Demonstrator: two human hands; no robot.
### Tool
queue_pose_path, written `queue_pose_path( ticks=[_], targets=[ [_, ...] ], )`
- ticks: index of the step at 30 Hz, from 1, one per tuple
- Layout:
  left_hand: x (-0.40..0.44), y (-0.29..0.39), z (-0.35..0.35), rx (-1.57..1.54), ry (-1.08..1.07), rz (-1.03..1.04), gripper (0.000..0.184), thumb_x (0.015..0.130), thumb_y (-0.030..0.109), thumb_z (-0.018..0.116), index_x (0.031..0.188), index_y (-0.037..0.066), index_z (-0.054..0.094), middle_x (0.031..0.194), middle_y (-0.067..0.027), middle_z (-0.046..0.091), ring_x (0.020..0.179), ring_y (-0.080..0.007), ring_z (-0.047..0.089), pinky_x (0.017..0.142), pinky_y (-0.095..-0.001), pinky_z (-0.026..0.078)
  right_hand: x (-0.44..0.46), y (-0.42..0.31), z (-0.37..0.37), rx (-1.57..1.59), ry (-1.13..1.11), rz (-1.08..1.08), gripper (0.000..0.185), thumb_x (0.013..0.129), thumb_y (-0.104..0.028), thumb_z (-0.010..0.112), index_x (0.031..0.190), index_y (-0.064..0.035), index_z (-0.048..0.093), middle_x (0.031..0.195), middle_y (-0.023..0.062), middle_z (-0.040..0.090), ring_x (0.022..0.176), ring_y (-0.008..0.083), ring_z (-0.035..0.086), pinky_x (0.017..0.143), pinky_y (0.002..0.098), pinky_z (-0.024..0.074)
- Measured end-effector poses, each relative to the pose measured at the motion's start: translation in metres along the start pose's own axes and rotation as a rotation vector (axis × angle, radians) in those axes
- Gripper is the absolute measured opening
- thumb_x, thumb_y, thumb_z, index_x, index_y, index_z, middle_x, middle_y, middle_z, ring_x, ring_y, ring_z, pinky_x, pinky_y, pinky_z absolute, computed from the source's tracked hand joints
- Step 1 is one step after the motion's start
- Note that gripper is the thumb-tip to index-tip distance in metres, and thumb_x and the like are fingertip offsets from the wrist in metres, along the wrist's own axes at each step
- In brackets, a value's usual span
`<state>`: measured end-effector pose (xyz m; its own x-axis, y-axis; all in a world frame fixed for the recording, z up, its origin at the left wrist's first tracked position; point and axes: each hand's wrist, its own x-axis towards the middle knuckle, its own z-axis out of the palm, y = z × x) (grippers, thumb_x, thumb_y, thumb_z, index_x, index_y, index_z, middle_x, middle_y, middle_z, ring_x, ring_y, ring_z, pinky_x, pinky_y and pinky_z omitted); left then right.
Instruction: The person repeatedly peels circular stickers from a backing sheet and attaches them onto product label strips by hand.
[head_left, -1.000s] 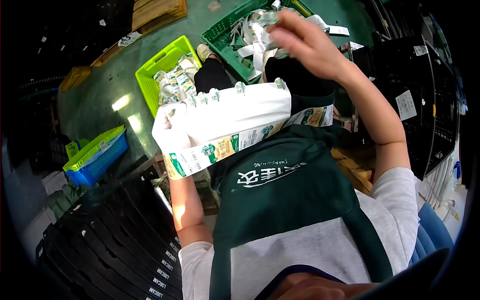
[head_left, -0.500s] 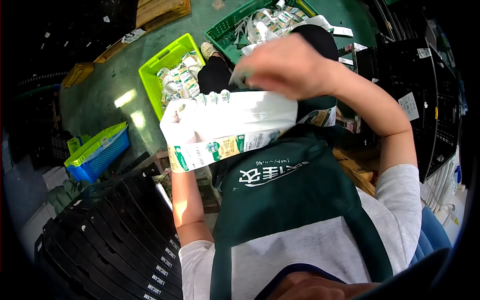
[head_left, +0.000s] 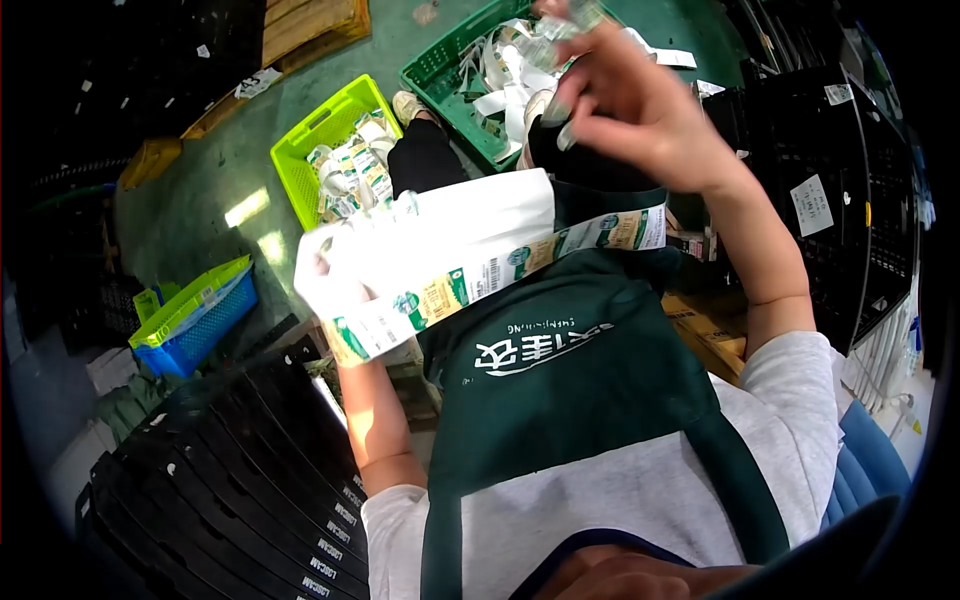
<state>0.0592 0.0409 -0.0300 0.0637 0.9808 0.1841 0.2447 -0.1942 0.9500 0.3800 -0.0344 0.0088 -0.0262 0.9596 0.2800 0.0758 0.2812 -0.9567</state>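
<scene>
My left hand [head_left: 330, 270], washed out by bright light, is closed around a bundle of wide white strips [head_left: 470, 215]. From it a strip of printed labels [head_left: 435, 297], green, yellow and white, stretches rightward across my lap. My right hand [head_left: 640, 120] is raised to the right of the bundle, smeared by motion, with thumb and fingers apart. A blurred translucent patch shows by its fingertips; I cannot make out whether it is something held.
A lime-green crate [head_left: 283, 165] with label pieces stands beyond my left hand. A dark green crate [head_left: 440, 100] holds a heap of strips. Black crates [head_left: 230, 470] stand lower left, a blue basket [head_left: 205, 325] at left, a black stack [head_left: 830, 190] at right.
My right hand has moved up and away from the bundle, its fingers spreading. The bundle in my left hand shifted slightly left and down; more of the printed strip shows at the right.
</scene>
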Motion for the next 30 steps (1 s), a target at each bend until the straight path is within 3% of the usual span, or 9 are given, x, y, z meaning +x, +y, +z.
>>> queue_pose_path(
  ticks=[3, 6, 8, 15, 19, 20, 23, 27, 30],
  targets=[
    [-0.020, 0.037, 0.000, -0.045, 0.221, 0.172, 0.009, 0.082, 0.005, 0.060, 0.075, 0.000, 0.058, 0.069, -0.0069, 0.059, 0.060, -0.0124, 0.055, 0.056, -0.0254, 0.046, 0.005, 0.001, -0.027, 0.359, 0.107, 0.053, 0.073, 0.079, 0.003, 0.065, 0.142, -0.0078, 0.028, 0.120, 0.0111, 0.044, 0.095, 0.0200, 0.055, 0.076, 0.0311, 0.0509],
    [-0.020, 0.072, -0.026, -0.273, -0.375, 0.823, 0.025, 0.076, 0.019, 0.069, 0.063, 0.005, 0.052, 0.056, -0.0055, 0.054, 0.046, -0.0164, 0.049, 0.047, -0.0291, 0.042, 0.004, 0.000, -0.024, 0.559, 0.136, 0.077, 0.083, 0.077, 0.008, 0.065, 0.144, -0.0122, 0.021, 0.120, 0.0102, 0.039, 0.092, 0.0163, 0.053, 0.076, 0.0301, 0.0508],
    [-0.022, 0.092, -0.035, -0.313, -0.568, 0.921, 0.029, 0.078, 0.020, 0.067, 0.099, 0.009, 0.051, 0.066, -0.0033, 0.061, 0.052, -0.0120, 0.054, 0.058, -0.0245, 0.047, -0.001, 0.002, -0.022, 0.203, 0.117, 0.036, 0.076, 0.079, 0.006, 0.060, 0.145, -0.0101, 0.025, 0.121, 0.0076, 0.041, 0.094, 0.0099, 0.050, 0.078, 0.0220, 0.0464],
    [-0.026, 0.109, -0.010, -0.228, -0.494, 0.938, 0.051, 0.092, 0.042, 0.051, 0.126, 0.006, 0.043, 0.071, 0.0016, 0.050, 0.060, -0.0081, 0.046, 0.067, -0.0224, 0.041, 0.000, 0.009, -0.008, 0.082, 0.092, 0.144, 0.077, 0.081, 0.003, 0.058, 0.147, -0.0076, 0.019, 0.115, 0.0057, 0.041, 0.083, 0.0069, 0.050, 0.068, 0.0192, 0.0435],
    [-0.037, 0.107, -0.010, -0.440, -0.391, 0.914, 0.051, 0.092, 0.045, 0.050, 0.121, 0.003, 0.046, 0.063, 0.0026, 0.045, 0.054, -0.0051, 0.042, 0.067, -0.0222, 0.039, 0.000, 0.010, 0.001, 0.130, 0.071, 0.132, 0.072, 0.083, -0.003, 0.060, 0.145, -0.0082, 0.025, 0.105, 0.0050, 0.044, 0.074, 0.0056, 0.050, 0.068, 0.0200, 0.0439],
    [-0.045, 0.109, -0.002, -0.582, -0.134, 0.878, 0.037, 0.080, 0.039, 0.066, 0.092, 0.008, 0.050, 0.054, 0.0063, 0.045, 0.050, -0.0002, 0.043, 0.065, -0.0204, 0.041, -0.001, 0.009, 0.002, 0.147, 0.054, 0.138, 0.071, 0.083, -0.003, 0.060, 0.145, -0.0082, 0.026, 0.104, 0.0044, 0.044, 0.072, 0.0051, 0.049, 0.066, 0.0197, 0.0429],
    [-0.043, 0.109, -0.006, -0.693, -0.199, 0.887, 0.026, 0.082, 0.029, 0.063, 0.098, 0.010, 0.054, 0.064, 0.0019, 0.049, 0.051, -0.0051, 0.045, 0.065, -0.0195, 0.041, -0.004, 0.005, 0.013, 0.188, -0.030, 0.175, 0.067, 0.084, -0.008, 0.062, 0.144, -0.0092, 0.030, 0.100, 0.0015, 0.045, 0.065, 0.0034, 0.042, 0.060, 0.0186, 0.0377],
    [0.005, 0.083, 0.024, -0.972, -0.031, 0.475, 0.058, 0.093, 0.049, 0.044, 0.127, 0.002, 0.041, 0.078, -0.0123, 0.056, 0.067, -0.0196, 0.049, 0.067, -0.0322, 0.046, -0.002, -0.013, 0.046, 0.026, -0.409, 0.312, 0.084, 0.079, -0.023, 0.072, 0.146, -0.0072, 0.022, 0.109, 0.0037, 0.054, 0.060, 0.0049, 0.036, 0.059, 0.0180, 0.0368],
    [0.055, 0.036, 0.026, -0.381, 0.082, 0.108, 0.054, 0.094, 0.044, 0.043, 0.124, -0.001, 0.044, 0.094, -0.0140, 0.063, 0.072, -0.0196, 0.060, 0.063, -0.0252, 0.045, -0.018, 0.029, 0.088, -0.298, -0.491, -0.056, 0.090, 0.075, -0.026, 0.074, 0.143, -0.0069, 0.020, 0.111, 0.0150, 0.058, 0.071, 0.0268, 0.061, 0.063, 0.0332, 0.0481]
  ],
)
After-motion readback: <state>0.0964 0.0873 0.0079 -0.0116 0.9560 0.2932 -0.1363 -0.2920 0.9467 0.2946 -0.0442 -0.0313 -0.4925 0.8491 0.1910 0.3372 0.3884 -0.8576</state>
